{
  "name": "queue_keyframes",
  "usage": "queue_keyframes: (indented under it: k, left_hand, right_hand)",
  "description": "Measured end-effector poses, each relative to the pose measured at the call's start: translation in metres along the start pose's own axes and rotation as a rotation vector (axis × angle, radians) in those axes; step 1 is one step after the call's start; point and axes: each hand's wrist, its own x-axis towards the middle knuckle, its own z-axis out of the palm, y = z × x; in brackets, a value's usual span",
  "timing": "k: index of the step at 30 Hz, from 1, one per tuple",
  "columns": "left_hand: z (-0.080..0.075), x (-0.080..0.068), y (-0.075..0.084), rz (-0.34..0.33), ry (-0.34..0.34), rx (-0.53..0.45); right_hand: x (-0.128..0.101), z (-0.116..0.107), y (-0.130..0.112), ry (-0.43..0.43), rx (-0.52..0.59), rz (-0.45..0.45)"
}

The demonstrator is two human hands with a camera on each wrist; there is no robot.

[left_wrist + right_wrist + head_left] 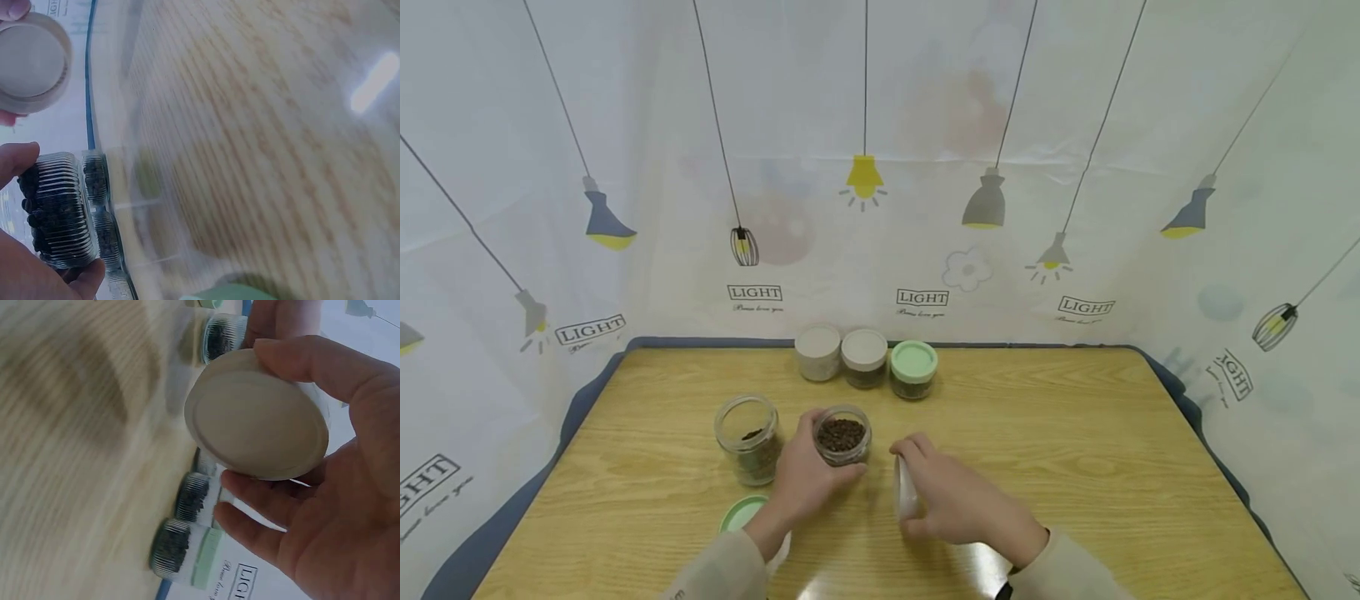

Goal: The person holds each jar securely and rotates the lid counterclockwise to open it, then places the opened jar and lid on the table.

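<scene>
My left hand (808, 479) grips a ribbed glass jar (62, 209) around its side, thumb and fingers on opposite walls. Small dark brown pieces, much like coffee beans, fill this lidless jar close to its rim. To the right, my right hand (958, 497) holds a round off-white lid (259, 425) by its edge. In the head view the lid stands on edge, apart from the jar, and its hollow side faces left. The left wrist view shows the inside of the lid as a pale disc within a rim.
Left of my left hand stands a larger open glass jar (747, 446), partly filled with dark pieces. A pale green lid (741, 512) lies near my left forearm. Along the back edge are two white-lidded jars (817, 354) and a green-lidded jar (913, 367).
</scene>
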Motion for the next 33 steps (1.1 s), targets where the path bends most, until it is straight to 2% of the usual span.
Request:
queue_keyframes:
  k: [6,10,19,25,29,33]
  left_hand:
    - [-0.002,0.002,0.0,-0.013,0.007,0.01]
    - [-0.004,0.004,0.001,0.001,0.018,0.029]
    - [-0.005,0.009,0.004,-0.015,0.01,0.048]
    - [-0.007,0.013,0.006,-0.006,-0.008,0.075]
    - [-0.006,0.015,0.007,-0.006,-0.013,0.09]
    - [-0.005,0.016,0.006,-0.019,-0.017,0.084]
  right_hand:
    - [0.004,0.018,0.0,0.042,-0.042,-0.05]
    - [0.006,0.029,-0.002,0.025,-0.042,-0.069]
    - [0.011,0.049,-0.006,-0.04,0.135,-0.082]
    - [0.019,0.062,-0.012,-0.041,0.192,-0.082]
    - [0.026,0.071,-0.014,-0.016,0.173,-0.108]
    - [0.032,0.079,-0.017,0.033,0.053,-0.13]
